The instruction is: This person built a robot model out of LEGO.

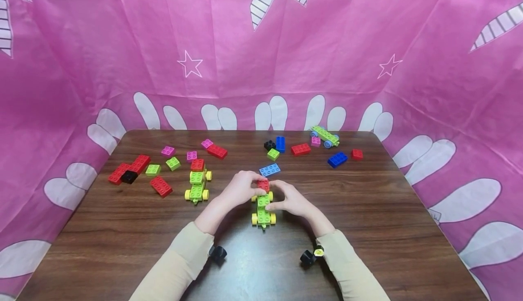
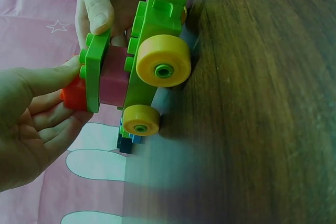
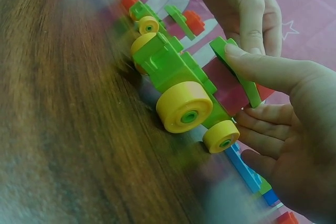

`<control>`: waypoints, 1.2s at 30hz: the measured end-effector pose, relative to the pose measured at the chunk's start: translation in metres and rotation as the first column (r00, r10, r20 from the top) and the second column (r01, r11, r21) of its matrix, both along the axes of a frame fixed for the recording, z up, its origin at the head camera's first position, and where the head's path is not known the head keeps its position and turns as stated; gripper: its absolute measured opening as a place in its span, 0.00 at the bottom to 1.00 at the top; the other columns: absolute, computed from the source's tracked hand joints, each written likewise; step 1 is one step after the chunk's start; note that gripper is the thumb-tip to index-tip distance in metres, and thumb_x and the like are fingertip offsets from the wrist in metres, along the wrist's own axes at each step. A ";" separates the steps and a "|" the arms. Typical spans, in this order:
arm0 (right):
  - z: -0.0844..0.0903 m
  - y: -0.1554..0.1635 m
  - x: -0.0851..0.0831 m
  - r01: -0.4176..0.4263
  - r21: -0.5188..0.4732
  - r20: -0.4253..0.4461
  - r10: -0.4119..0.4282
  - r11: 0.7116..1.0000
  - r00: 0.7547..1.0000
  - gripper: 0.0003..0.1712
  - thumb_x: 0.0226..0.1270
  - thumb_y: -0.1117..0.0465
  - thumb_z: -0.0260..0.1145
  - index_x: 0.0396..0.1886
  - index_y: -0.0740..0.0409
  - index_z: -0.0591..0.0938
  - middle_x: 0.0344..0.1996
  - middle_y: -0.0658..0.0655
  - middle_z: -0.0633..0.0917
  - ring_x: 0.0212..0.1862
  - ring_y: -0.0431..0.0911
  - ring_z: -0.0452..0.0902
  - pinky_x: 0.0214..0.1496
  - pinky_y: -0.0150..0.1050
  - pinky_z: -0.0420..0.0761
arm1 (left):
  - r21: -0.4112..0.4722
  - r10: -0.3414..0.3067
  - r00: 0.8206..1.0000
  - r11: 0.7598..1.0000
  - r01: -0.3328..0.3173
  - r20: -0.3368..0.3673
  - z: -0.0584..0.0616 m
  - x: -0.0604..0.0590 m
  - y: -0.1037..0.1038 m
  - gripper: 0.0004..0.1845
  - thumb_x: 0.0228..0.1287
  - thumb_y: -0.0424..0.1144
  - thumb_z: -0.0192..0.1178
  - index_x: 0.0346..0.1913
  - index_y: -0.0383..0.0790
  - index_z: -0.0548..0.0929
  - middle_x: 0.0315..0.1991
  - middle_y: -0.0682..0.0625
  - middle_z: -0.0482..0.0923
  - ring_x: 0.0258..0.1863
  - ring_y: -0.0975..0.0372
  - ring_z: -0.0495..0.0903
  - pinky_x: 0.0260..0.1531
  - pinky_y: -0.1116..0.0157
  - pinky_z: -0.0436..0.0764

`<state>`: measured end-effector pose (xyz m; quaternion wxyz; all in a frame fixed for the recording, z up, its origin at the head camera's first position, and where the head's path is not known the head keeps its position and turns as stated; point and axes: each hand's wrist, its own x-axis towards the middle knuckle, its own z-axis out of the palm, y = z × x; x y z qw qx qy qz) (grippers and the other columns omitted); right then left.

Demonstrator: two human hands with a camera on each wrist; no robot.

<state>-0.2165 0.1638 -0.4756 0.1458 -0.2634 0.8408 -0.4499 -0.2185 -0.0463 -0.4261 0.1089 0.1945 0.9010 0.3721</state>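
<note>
A toy brick car [image 1: 263,212] with a green wheeled base [image 2: 163,22] and yellow wheels stands on the table between the hands. On the base sits a pink brick [image 2: 114,75], topped by a flat green brick [image 2: 94,72] and a red brick [image 1: 263,185] at the far end. My left hand [image 1: 241,187] pinches the red brick, thumb on its near side and fingers behind. From the other side, my right hand [image 1: 292,199] holds the flat green brick, its thumb [image 3: 262,65] on top and fingers bent beneath.
A similar car [image 1: 197,193] stands to the left. A light blue brick [image 1: 270,170] lies just beyond the hands. Loose red, pink, green and black bricks are spread on the far left. At the back right are blue bricks [image 1: 337,159] and a green base with blue wheels [image 1: 325,135].
</note>
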 end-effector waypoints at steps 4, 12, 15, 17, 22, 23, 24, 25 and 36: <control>0.000 0.000 0.000 -0.005 -0.009 -0.002 0.005 1.000 1.000 0.40 0.57 0.50 0.74 0.66 0.61 0.71 0.64 0.61 0.76 0.68 0.57 0.68 0.68 0.58 0.69 | 0.003 0.000 1.000 1.000 0.000 -0.016 -0.001 0.000 0.000 0.21 0.59 0.41 0.69 0.55 0.40 0.84 0.49 0.47 0.85 0.51 0.55 0.81 0.55 0.53 0.80; 0.001 -0.001 0.000 -0.003 0.002 -0.006 0.003 1.000 1.000 0.40 0.57 0.50 0.74 0.66 0.62 0.71 0.63 0.61 0.76 0.67 0.57 0.69 0.68 0.59 0.69 | 0.001 -0.006 1.000 1.000 0.006 -0.029 -0.001 0.000 -0.002 0.21 0.60 0.42 0.69 0.56 0.41 0.84 0.49 0.47 0.85 0.52 0.55 0.81 0.55 0.53 0.80; 0.002 -0.001 0.000 -0.003 0.012 -0.007 0.003 1.000 1.000 0.39 0.58 0.50 0.73 0.66 0.61 0.71 0.63 0.61 0.76 0.67 0.57 0.69 0.68 0.58 0.70 | 0.001 -0.012 1.000 1.000 0.012 -0.028 0.000 0.000 -0.003 0.21 0.59 0.42 0.69 0.55 0.40 0.84 0.48 0.47 0.85 0.51 0.55 0.81 0.54 0.54 0.80; 0.003 -0.001 0.000 -0.008 0.009 -0.004 0.008 1.000 1.000 0.38 0.59 0.51 0.73 0.65 0.61 0.71 0.63 0.61 0.77 0.66 0.57 0.70 0.67 0.58 0.70 | 0.001 -0.015 1.000 1.000 0.015 -0.023 0.001 -0.001 -0.003 0.21 0.59 0.42 0.70 0.55 0.40 0.84 0.49 0.47 0.85 0.52 0.55 0.81 0.55 0.54 0.80; 0.005 -0.001 0.001 -0.013 -0.005 0.011 0.013 1.000 1.000 0.37 0.59 0.52 0.73 0.65 0.62 0.71 0.62 0.62 0.77 0.66 0.58 0.70 0.67 0.59 0.70 | 0.005 -0.024 1.000 1.000 0.024 -0.009 0.001 -0.003 -0.002 0.22 0.58 0.42 0.70 0.56 0.40 0.84 0.53 0.46 0.84 0.55 0.53 0.80 0.57 0.53 0.79; 0.005 0.000 0.001 -0.011 -0.004 0.010 0.011 1.000 1.000 0.38 0.59 0.52 0.73 0.65 0.61 0.71 0.62 0.62 0.77 0.66 0.58 0.70 0.67 0.59 0.70 | 0.007 -0.025 1.000 1.000 0.025 -0.006 0.001 -0.003 -0.002 0.23 0.58 0.43 0.70 0.56 0.40 0.84 0.53 0.46 0.84 0.56 0.53 0.80 0.57 0.53 0.79; 0.005 0.000 0.001 -0.010 -0.005 0.012 0.010 1.000 1.000 0.38 0.59 0.51 0.73 0.65 0.61 0.71 0.63 0.61 0.77 0.67 0.58 0.70 0.67 0.59 0.70 | 0.009 -0.026 1.000 1.000 0.026 0.000 0.001 -0.003 -0.002 0.23 0.58 0.43 0.70 0.56 0.40 0.84 0.53 0.46 0.84 0.56 0.53 0.80 0.57 0.53 0.79; 0.004 0.001 0.001 -0.010 -0.005 0.013 0.010 1.000 1.000 0.39 0.58 0.50 0.73 0.66 0.61 0.71 0.63 0.61 0.76 0.67 0.57 0.70 0.67 0.58 0.70 | 0.012 -0.027 1.000 1.000 0.027 0.005 0.001 -0.003 -0.002 0.23 0.58 0.43 0.71 0.56 0.40 0.84 0.53 0.46 0.84 0.56 0.53 0.80 0.57 0.53 0.79; 0.004 0.000 0.004 0.013 0.013 0.024 -0.013 1.000 1.000 0.41 0.57 0.48 0.73 0.66 0.61 0.70 0.64 0.61 0.76 0.67 0.58 0.69 0.68 0.59 0.70 | 0.030 -0.089 0.995 0.995 0.091 -0.041 -0.003 -0.005 -0.006 0.22 0.59 0.41 0.70 0.55 0.38 0.83 0.52 0.45 0.84 0.55 0.54 0.80 0.58 0.53 0.79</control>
